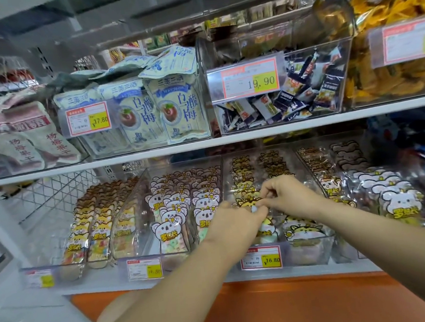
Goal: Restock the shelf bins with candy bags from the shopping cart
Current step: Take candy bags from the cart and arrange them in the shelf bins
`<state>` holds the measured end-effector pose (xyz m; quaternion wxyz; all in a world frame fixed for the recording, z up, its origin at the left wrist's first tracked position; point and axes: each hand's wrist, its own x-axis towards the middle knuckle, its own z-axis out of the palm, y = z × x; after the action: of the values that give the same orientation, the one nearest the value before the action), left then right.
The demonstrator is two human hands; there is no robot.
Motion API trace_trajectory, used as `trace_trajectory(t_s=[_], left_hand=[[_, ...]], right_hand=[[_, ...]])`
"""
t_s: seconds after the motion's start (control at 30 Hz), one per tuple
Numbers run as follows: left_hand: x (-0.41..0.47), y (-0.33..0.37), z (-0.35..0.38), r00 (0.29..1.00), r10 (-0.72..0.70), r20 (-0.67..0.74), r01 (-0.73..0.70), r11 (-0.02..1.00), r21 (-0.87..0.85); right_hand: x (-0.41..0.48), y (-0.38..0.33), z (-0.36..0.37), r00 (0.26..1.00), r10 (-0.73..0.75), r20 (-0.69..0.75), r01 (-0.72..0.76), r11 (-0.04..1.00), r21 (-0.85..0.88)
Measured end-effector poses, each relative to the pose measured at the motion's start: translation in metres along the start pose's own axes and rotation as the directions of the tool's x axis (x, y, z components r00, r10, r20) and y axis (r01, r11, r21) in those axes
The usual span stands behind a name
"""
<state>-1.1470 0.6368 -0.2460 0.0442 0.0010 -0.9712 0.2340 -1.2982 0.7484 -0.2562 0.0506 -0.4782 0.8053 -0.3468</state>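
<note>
Landmark: price tag (pixel 261 257) marked 16.80.
- Clear bin (pixel 312 239) directly behind tag, front rim low; upper shelf board (pixel 254 132) well above, open gap between.
- Orange base panel (pixel 266 303) below tag.
- Candy bag (pixel 246 203) above tag, inside bin: cat header up, face toward camera, long axis upright, lower part hidden.
- Left hand (pixel 233 224) and right hand (pixel 287 196) both pinch header.

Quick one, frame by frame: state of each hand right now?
Left hand: closed, pinching the top of a yellow cat candy bag.
Right hand: closed, pinching the same bag's top edge.
</note>
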Motion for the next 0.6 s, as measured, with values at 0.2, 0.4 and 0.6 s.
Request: trace_trajectory(t_s=[0.2, 0.4, 0.6], left_hand=[[0.000, -0.015, -0.014, 0.976, 0.001, 0.218, 0.072, 0.942, -0.328], [-0.006, 0.002, -0.009, 0.997, -0.044, 0.071, 0.060, 0.970, -0.236], [0.005, 0.017, -0.016, 0.990, 0.010, 0.142, 0.012, 0.987, -0.158]], right_hand=[[-0.012, -0.005, -0.016, 0.984, -0.058, 0.169, 0.068, 0.996, -0.054], [-0.010, -0.005, -0.018, 0.981, -0.036, 0.192, 0.062, 0.989, -0.133], [0.001, -0.010, -0.034, 0.950, -0.033, 0.310, 0.070, 0.992, -0.110]])
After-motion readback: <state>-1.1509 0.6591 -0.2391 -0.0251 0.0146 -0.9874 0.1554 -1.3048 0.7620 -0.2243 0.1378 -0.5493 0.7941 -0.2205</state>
